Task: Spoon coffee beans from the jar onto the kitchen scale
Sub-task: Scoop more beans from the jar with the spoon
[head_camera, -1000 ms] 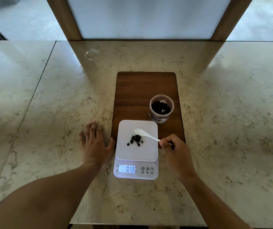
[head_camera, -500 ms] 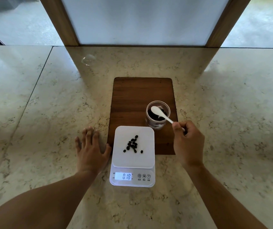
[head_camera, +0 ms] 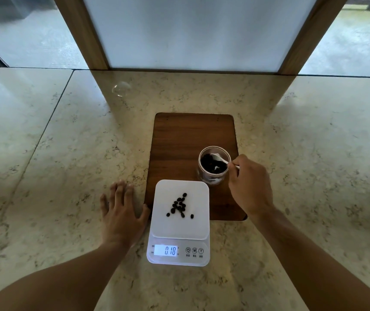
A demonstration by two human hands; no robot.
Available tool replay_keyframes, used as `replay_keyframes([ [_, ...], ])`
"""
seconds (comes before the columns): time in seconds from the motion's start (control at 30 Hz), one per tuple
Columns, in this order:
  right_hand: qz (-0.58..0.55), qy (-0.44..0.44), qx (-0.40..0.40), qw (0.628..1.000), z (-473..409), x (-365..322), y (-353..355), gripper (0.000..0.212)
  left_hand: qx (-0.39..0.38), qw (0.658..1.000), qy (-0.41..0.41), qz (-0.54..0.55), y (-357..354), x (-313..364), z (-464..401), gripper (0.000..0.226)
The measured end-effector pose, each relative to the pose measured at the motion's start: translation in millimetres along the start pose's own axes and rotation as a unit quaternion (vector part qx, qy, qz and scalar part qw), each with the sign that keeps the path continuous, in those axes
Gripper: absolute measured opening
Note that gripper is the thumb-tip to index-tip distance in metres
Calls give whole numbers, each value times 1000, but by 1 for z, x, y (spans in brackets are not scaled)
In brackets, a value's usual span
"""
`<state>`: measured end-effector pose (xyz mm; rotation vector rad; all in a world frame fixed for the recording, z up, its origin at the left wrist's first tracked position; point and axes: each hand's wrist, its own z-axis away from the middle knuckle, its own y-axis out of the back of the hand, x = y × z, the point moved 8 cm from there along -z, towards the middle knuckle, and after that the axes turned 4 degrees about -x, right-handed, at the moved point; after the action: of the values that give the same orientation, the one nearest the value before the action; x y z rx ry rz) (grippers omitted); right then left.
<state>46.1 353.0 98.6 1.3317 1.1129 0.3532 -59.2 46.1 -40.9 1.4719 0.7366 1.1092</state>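
Note:
A clear glass jar (head_camera: pixel 213 178) with dark coffee beans stands on a wooden board (head_camera: pixel 186 140). My right hand (head_camera: pixel 250 184) grips the handle of a white spoon (head_camera: pixel 218 158), whose bowl dips into the jar among the beans. In front of the jar sits a white kitchen scale (head_camera: pixel 180 230); its display reads 0.18. A small heap of coffee beans (head_camera: pixel 180 205) lies on the scale's plate. My left hand (head_camera: pixel 121 212) rests flat on the counter just left of the scale, fingers spread, holding nothing.
The marble counter (head_camera: pixel 56 164) spreads wide to both sides. A wood-framed white panel (head_camera: pixel 193 32) stands at the back edge. A faint round mark (head_camera: pixel 121 89) shows on the counter at the back left.
My right hand carried the spoon from above the scale to the jar and lowered its bowl into the beans. The reading went from 0.13 to 0.18. My left hand stayed put.

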Motion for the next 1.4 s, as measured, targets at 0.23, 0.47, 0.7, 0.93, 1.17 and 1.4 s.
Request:
replay_keyframes([
  [0.23,22,26,-38,999,-3,-2,-4,14,-4,1000,1,4,1,1,0,76],
  [0.47,55,-26,-40,997,-9,3,0,18,-12,1000,3,-2,3,3,1,78],
  [0.7,89,-91,-99,987,-18,7,-10,28,-20,1000,6,8,5,4,1,80],
  [0.93,10,-137,-146,980,-21,19,-18,29,-22,1000,4,15,6,5,1,80],
  [1.17,-71,-181,-164,967,-22,31,-24,31,-22,1000,2,7,6,5,1,81],
  [1.4,-130,-197,-173,956,-16,41,-26,34,-24,1000,2,8,7,7,1,82],
])
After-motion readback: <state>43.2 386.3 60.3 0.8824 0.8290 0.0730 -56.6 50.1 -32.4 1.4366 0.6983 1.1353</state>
